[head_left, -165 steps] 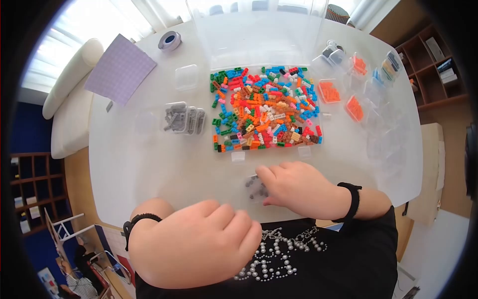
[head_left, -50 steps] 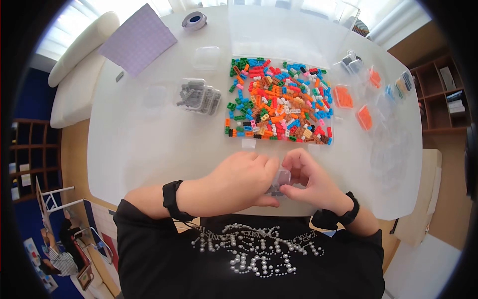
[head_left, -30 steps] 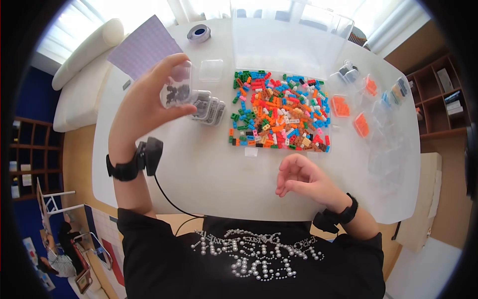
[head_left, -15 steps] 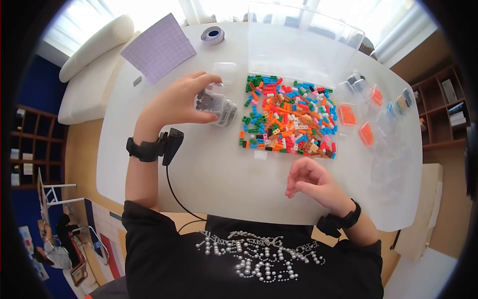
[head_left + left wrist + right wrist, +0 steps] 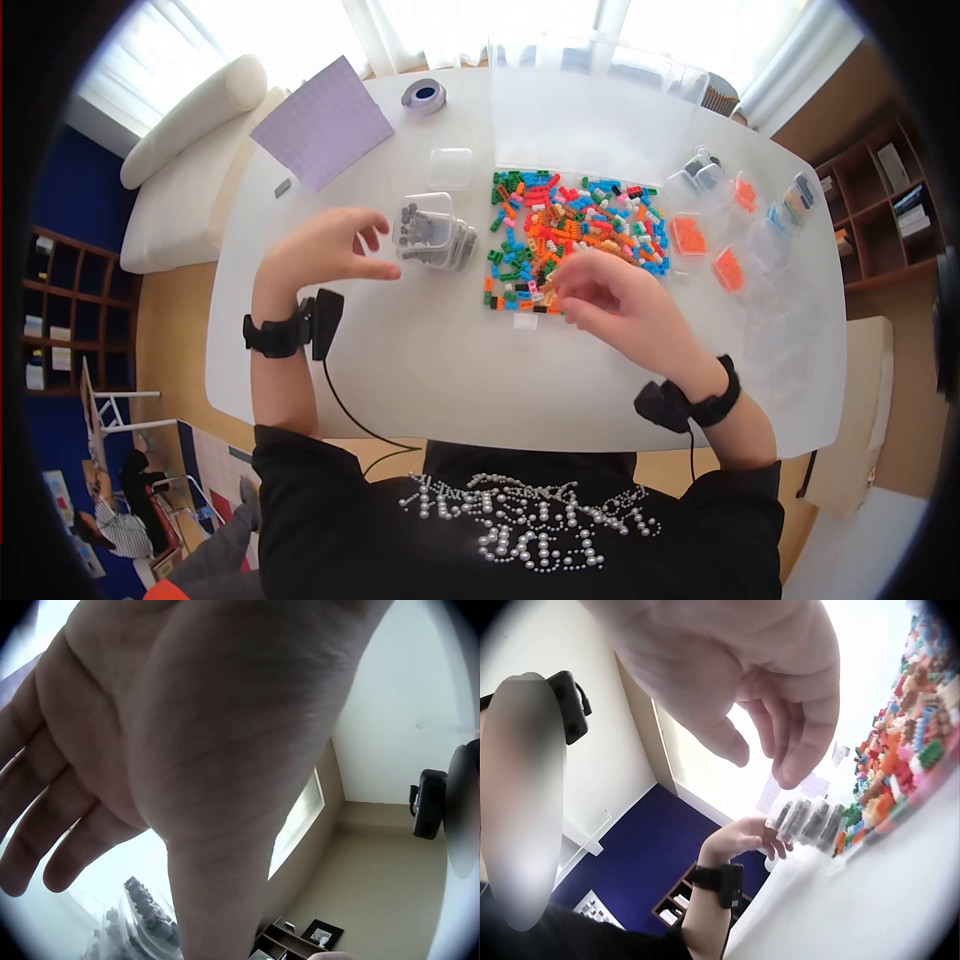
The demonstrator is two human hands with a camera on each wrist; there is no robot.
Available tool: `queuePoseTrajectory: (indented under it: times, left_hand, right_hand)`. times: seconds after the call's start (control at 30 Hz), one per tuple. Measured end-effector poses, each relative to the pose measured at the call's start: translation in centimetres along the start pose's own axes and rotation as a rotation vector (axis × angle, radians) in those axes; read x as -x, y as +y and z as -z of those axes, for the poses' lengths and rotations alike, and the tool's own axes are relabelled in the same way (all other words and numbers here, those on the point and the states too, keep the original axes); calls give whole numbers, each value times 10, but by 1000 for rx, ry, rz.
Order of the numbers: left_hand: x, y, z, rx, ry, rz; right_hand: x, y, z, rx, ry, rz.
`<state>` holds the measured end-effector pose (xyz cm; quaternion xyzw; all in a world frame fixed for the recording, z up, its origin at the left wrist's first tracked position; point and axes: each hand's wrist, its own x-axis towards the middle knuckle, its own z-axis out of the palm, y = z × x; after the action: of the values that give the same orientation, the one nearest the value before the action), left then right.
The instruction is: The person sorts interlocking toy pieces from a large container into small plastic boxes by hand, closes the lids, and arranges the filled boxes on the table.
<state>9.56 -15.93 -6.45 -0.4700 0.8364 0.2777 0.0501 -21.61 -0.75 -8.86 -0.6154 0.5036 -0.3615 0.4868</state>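
Observation:
My left hand (image 5: 325,252) hovers just left of the stacked clear boxes of grey pieces (image 5: 428,228), fingers spread and holding nothing. In the left wrist view its palm (image 5: 150,735) fills much of the frame, with the boxes (image 5: 146,922) below the fingers. Over the front edge of the tray of coloured bricks (image 5: 580,225) is my right hand (image 5: 630,305), its fingers loosely bent. The right wrist view shows a gap between the thumb and fingers of the right hand (image 5: 757,690), nothing between them, and the bricks (image 5: 907,750) to the right.
A lilac sheet (image 5: 322,122), a tape roll (image 5: 424,96) and a clear lid (image 5: 451,168) lie at the back left. Behind the tray stands its large clear lid (image 5: 595,110). Boxes of orange pieces (image 5: 689,234) and several clear boxes (image 5: 765,300) are on the right.
The left hand has let go of the small box, which now rests on the stack of grey-piece boxes, and has drawn back left. The right hand has moved forward to the tray's front edge.

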Motion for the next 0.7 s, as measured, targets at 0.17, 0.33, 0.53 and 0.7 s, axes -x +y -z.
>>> queuePoseTrajectory:
  times: [0.17,0.33,0.53,0.7]
  left_hand:
    - [-10,-17,-44,253,-56,-65]
    - [-15,-7,-58,449,0,23]
    - [-23,-1,-57,521,88,84]
    - [-31,-4,-52,519,142,88]
  right_hand:
    - [-73,-6,-14,152,-123,-144]
    - [-116,2,-36,311,-198,-296]
    - [-141,7,-42,231,-222,-301]
    - [-166,16,-43,550,-121,-37]
